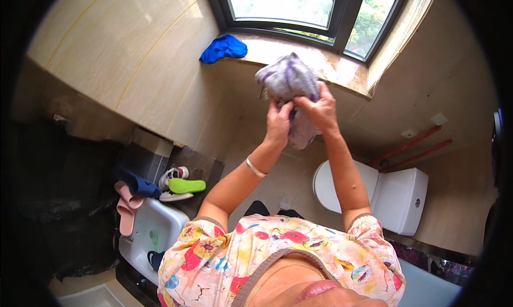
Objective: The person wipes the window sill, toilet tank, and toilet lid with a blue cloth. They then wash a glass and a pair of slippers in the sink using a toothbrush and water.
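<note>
Both of my hands are raised in front of the window sill, gripping a grey-white cloth (pixel 286 76) with purple stripes. It is bunched and folded, and part of it hangs down between my wrists. My left hand (pixel 278 120) pinches its lower left edge, with a light bangle on that wrist. On the right side, my right hand (pixel 322 108) clasps the cloth with the thumb across its front. The far fingers of both hands are partly hidden by the fabric. A crumpled blue cloth (pixel 224 48) lies on the stone window sill (pixel 344 72), left of the held cloth.
A white toilet (pixel 328 186) with its lid down stands to my right, near red pipes (pixel 406 146). At left is a white sink (pixel 168 215) with pink slippers (pixel 127 211), a blue slipper (pixel 142 184), sneakers (pixel 176 176) and a green insole (pixel 187 185) around it. A dark-framed window (pixel 280 6) is ahead.
</note>
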Available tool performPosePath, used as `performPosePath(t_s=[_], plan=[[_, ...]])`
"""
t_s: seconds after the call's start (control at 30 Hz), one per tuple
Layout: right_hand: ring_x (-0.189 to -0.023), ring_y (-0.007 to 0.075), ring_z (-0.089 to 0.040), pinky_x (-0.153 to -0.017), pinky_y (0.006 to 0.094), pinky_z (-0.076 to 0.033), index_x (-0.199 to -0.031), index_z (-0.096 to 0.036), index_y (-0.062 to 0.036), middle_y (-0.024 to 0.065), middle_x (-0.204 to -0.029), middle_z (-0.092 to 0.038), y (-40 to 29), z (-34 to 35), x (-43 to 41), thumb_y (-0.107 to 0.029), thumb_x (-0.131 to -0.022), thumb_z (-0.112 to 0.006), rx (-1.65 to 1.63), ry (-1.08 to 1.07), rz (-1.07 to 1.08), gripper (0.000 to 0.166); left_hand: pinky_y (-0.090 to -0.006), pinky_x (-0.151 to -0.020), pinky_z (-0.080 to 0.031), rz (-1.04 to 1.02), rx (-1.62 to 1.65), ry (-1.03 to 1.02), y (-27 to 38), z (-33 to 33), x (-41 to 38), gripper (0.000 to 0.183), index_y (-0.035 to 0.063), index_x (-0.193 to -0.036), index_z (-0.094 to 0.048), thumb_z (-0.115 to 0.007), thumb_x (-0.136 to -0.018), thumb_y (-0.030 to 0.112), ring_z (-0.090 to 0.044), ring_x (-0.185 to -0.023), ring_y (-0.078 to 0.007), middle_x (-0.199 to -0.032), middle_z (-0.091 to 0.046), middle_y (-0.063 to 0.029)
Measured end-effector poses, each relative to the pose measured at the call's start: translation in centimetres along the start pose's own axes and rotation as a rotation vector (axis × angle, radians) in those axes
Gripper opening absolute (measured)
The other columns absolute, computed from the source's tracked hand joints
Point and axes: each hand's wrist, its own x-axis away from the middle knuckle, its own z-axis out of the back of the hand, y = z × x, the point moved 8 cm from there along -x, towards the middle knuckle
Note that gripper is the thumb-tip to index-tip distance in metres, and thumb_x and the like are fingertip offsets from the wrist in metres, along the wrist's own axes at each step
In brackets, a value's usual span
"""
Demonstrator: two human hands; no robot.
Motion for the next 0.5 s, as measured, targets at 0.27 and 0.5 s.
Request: performPosePath(t_s=[0.27,0.5], plan=[[-0.084,0.0147,-0.062,-0.076,0.0272,-0.050,-0.107,-0.056,0.0022,0.0092,-0.097,-0.065,5.5,9.2,-12.4,-0.015,-0.073,-0.077,-0.114,0.250,-0.023,0.043,-0.0273,-0.081,-0.048,0.027,-0.080,-0.269,-6.1,-11.3,-15.1,0.044,-0.0023,-0.122,-0.050,-0.064,-0.083,0.011,-0.057,-0.093,-0.0149,-0.106,-0.061,-0.0102],[-0.124,0.0372,-0.044,-0.101,0.0449,-0.037,-0.127,-0.051,0.0008,0.0284,-0.131,-0.045,19.9,14.7,-19.8,-0.060,-0.064,-0.074,0.781,0.460,-0.303,0.090,-0.0332,-0.082,-0.050,-0.269,-0.978,-0.144,-12.8,-8.8,-29.2,0.056,-0.0031,-0.124,-0.049,-0.070,-0.078,0.022,-0.062,-0.092,-0.0235,-0.106,-0.063,-0.0178]])
